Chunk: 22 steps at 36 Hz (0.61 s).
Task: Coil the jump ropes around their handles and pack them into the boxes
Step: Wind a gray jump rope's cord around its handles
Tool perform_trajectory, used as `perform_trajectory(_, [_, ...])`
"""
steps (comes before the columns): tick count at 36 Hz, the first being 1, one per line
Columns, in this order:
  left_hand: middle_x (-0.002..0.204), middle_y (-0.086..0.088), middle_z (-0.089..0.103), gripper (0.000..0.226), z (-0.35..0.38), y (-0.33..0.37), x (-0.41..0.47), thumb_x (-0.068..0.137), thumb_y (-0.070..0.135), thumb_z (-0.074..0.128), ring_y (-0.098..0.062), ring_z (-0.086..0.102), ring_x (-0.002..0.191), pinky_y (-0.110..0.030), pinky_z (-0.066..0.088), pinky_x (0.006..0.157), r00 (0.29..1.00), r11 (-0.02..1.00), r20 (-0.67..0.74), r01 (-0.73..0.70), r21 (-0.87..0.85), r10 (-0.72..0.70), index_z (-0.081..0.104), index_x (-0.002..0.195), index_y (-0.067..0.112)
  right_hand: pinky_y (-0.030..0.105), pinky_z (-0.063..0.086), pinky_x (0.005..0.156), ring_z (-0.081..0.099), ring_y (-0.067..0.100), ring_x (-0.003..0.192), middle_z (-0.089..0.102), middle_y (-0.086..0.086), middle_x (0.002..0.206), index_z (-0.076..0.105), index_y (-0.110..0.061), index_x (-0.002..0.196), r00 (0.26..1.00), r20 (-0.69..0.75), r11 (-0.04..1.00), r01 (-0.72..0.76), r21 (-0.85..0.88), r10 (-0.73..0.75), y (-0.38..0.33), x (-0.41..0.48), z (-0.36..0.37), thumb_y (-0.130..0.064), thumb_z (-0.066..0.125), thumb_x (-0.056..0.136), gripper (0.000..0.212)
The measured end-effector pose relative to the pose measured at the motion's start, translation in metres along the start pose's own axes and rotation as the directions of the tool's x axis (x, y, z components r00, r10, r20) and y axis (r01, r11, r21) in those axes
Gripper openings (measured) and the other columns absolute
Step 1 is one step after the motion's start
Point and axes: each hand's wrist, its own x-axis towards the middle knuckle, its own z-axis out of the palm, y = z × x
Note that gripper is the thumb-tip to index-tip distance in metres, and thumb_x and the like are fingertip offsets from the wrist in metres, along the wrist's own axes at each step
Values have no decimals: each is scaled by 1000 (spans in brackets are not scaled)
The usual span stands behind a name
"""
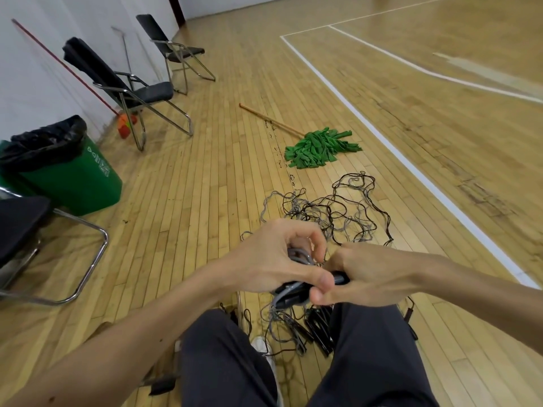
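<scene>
Above my knees, my left hand [276, 257] curls round grey jump rope cord [298, 257] looped over a pair of black handles [289, 295]. My right hand [364, 274] grips the other end of the black handles, whose tip [340, 279] shows between the two hands. A tangle of thin dark and grey ropes [332, 210] lies on the wooden floor just beyond my hands. More black handles [318, 330] with cords lie on the floor between my legs. No box is in view.
A green mop [320, 149] lies on the floor beyond the ropes. To the left stand a green bin [73, 177] with a black bag, folding chairs [132, 92] and a near chair [20, 230]. White court lines [411, 165] run on the right.
</scene>
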Motion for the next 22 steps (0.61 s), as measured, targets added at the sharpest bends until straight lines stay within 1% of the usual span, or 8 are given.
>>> perform_trajectory(4, [59,0,59,46,0,-7,4,70,61,75,-12,46,46,-19,36,46,995,979,89,61,-194,-44,55,85,23,20,33,49,32,11,45,36,-3,54,41,-24,57,996,-49,992,77,96,-73,1,2,3,-86,35,78,66])
perform_trajectory(6, [57,4,59,45,0,-12,6,69,69,69,-11,48,43,-19,36,42,998,971,68,36,-235,-20,57,82,28,20,32,48,32,11,45,35,-3,54,48,-25,60,990,-92,983,120,139,-108,1,3,2,-83,35,77,62])
perform_trajectory(12, [63,11,61,26,9,-17,12,87,57,61,-4,55,51,-16,43,49,995,938,-100,-26,-346,-9,63,73,35,21,27,47,33,10,44,37,-7,52,64,-4,76,964,-225,970,179,163,-140,7,5,-2,-80,35,80,81])
perform_trajectory(15, [55,9,53,24,12,-22,9,104,16,49,-6,42,42,-17,33,42,984,928,-158,16,-371,-80,59,82,20,20,27,46,30,8,44,36,-12,51,58,-3,70,949,-302,945,179,274,-92,13,6,-5,-88,41,75,87])
perform_trajectory(16, [52,8,49,26,13,-24,8,105,13,46,-8,37,40,-19,30,41,981,937,-168,36,-347,-100,58,83,20,21,27,47,30,8,44,37,-12,52,56,-8,66,942,-329,930,174,323,-62,14,7,-8,-93,40,71,87])
perform_trajectory(18, [49,6,41,27,16,-27,6,102,30,47,-10,33,40,-24,26,43,972,936,-186,73,-344,-144,54,83,13,22,28,48,31,10,46,39,-11,53,49,-22,59,926,-377,900,176,399,-14,18,7,-14,-95,39,71,74])
perform_trajectory(20, [50,9,39,36,18,-29,6,95,41,46,-8,32,41,-23,26,43,962,920,-203,92,-381,-180,49,84,7,26,27,51,31,13,48,40,-7,54,47,-23,58,918,-397,898,153,413,26,22,8,-17,-87,40,77,67])
perform_trajectory(22, [51,5,38,37,19,-30,6,94,43,45,-10,31,42,-22,27,43,957,934,-223,102,-342,-186,53,84,9,23,26,50,30,12,48,40,-6,53,46,-22,57,909,-410,900,121,419,68,26,11,-16,-81,39,80,64])
